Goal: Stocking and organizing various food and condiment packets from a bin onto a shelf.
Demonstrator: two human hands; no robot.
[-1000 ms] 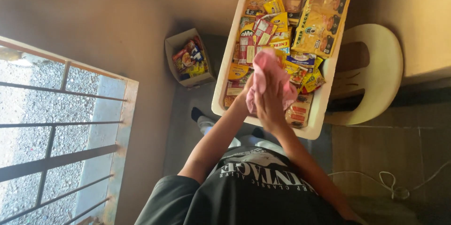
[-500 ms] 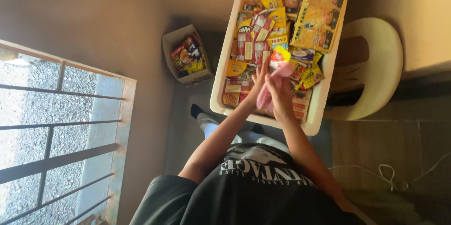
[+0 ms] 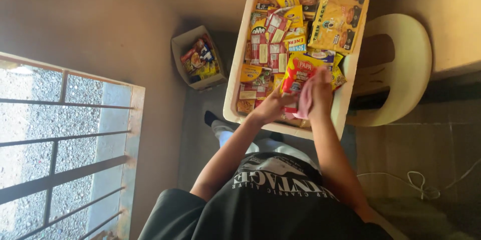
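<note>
On a dim floor [image 3: 125, 29] beside barred window [image 3: 60, 140]: white tray [image 3: 233, 94] of snack packets on pale plastic chair [image 3: 401, 69]. Small box [image 3: 198, 59] of packets left. Left hand [image 3: 273, 105] grips red-yellow packet [image 3: 295, 75]; right hand [image 3: 320, 92] closed on pink cloth [image 3: 304, 103], touching it.

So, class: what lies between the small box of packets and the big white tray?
In the head view, only bare floor in shadow separates the small box from the tray; nothing else sits there.
</note>
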